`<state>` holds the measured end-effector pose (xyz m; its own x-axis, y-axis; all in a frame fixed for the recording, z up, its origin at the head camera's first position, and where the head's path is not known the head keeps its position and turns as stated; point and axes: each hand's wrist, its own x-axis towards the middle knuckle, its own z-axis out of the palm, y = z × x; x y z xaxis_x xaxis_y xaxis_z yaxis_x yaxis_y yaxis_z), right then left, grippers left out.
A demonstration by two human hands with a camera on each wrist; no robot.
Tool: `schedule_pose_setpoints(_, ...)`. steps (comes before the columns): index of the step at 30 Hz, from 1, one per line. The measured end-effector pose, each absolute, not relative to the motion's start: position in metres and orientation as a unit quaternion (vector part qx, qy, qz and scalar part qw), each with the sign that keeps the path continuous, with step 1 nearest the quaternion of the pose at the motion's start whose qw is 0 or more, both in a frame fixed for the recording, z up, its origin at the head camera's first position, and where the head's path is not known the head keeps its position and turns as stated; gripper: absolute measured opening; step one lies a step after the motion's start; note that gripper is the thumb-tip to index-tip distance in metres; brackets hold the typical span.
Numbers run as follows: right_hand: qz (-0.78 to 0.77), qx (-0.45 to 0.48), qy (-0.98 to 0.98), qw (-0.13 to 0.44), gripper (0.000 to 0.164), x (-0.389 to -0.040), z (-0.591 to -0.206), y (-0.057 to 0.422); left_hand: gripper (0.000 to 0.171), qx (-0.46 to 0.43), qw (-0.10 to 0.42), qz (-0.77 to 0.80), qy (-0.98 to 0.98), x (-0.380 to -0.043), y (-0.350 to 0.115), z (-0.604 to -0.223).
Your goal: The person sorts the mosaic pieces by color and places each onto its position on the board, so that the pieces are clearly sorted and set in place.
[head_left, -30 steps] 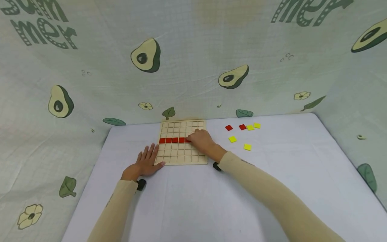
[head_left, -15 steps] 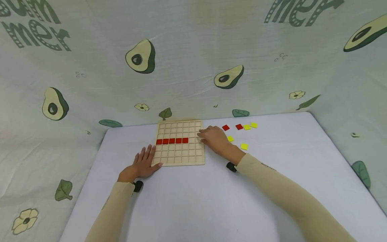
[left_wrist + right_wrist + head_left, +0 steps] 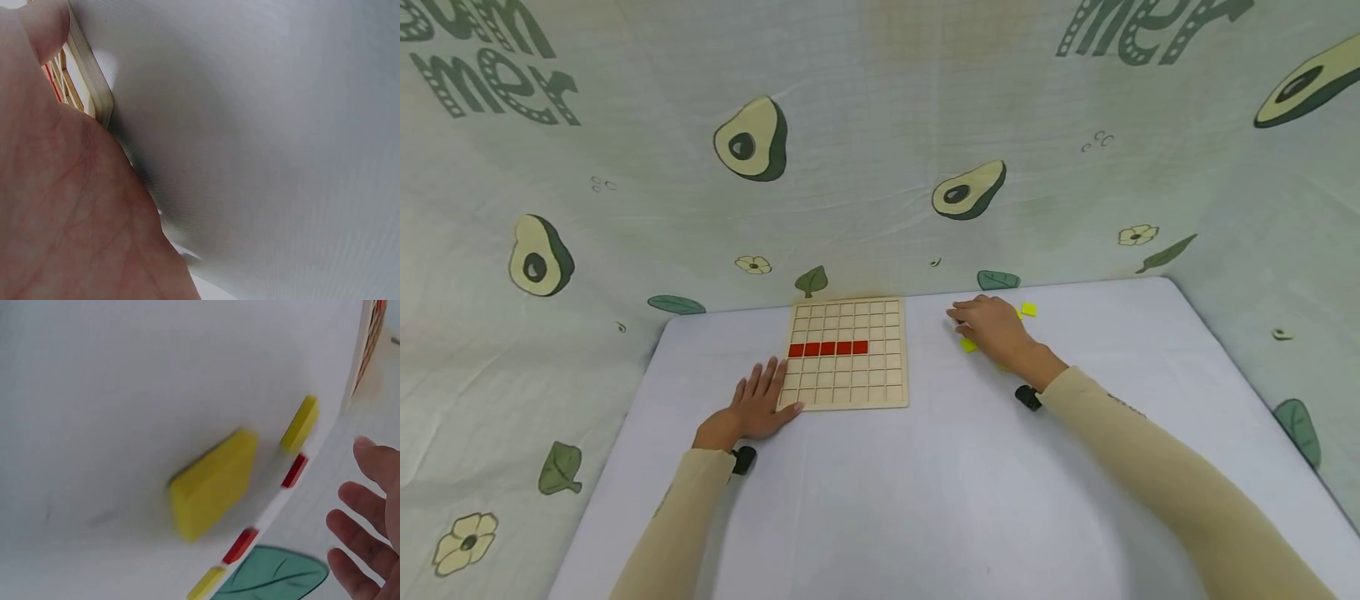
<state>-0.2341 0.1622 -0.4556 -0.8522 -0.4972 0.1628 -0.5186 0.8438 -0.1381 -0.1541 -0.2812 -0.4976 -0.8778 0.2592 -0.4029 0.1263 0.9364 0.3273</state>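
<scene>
A pale wooden grid board (image 3: 880,379) lies on the table, with several red square tiles (image 3: 827,349) side by side in one row from its left edge. My left hand (image 3: 758,408) rests flat on the board's front left corner, fingers straight and thumb along the front edge. To the right of the board, my right hand (image 3: 992,327) hovers over loose tiles, hiding the red ones in the head view. The right wrist view shows its fingers spread with nothing in them, near two red tiles (image 3: 295,470) and several yellow tiles (image 3: 215,484).
The white-covered table (image 3: 880,500) meets a cloth backdrop (image 3: 865,208) printed with avocados and leaves. At the far right of the loose tiles lies a yellow tile (image 3: 1029,309). A black wrist camera (image 3: 1028,397) sits under the right wrist.
My right hand has left the red row on the board and moved right to the loose tiles. The last red tile in the row now shows uncovered. My left hand stays on the board.
</scene>
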Motion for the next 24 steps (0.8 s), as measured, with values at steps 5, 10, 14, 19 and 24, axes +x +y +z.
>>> schedule_pose_setpoints(5, 0.087, 0.266, -0.959, 0.039, 0.043, -0.245, -0.457, 0.179, 0.097, 0.103, 0.229, 0.15, 0.956, -0.154, -0.28, -0.496)
schedule_pose_setpoints(10, 0.083, 0.279, -0.957, 0.017, 0.043, -0.251, -0.458, 0.185, 0.098, 0.102, 0.23, 0.151, 0.956, -0.154, -0.28, -0.496)
schedule_pose_setpoints(14, 0.08, 0.3, -0.951, 0.011, 0.043, -0.255, -0.46, 0.185, 0.099, 0.099, 0.228, 0.151, 0.957, -0.154, -0.28, -0.496)
schedule_pose_setpoints(19, 0.078, 0.322, -0.943, 0.011, 0.043, -0.259, -0.464, 0.183, 0.099, 0.098, 0.228, 0.148, 0.957, -0.153, -0.28, -0.497)
schedule_pose_setpoints(24, 0.08, 0.333, -0.94, 0.002, 0.04, -0.259, -0.465, 0.179, 0.103, 0.096, 0.228, 0.149, 0.957, -0.154, -0.282, -0.499)
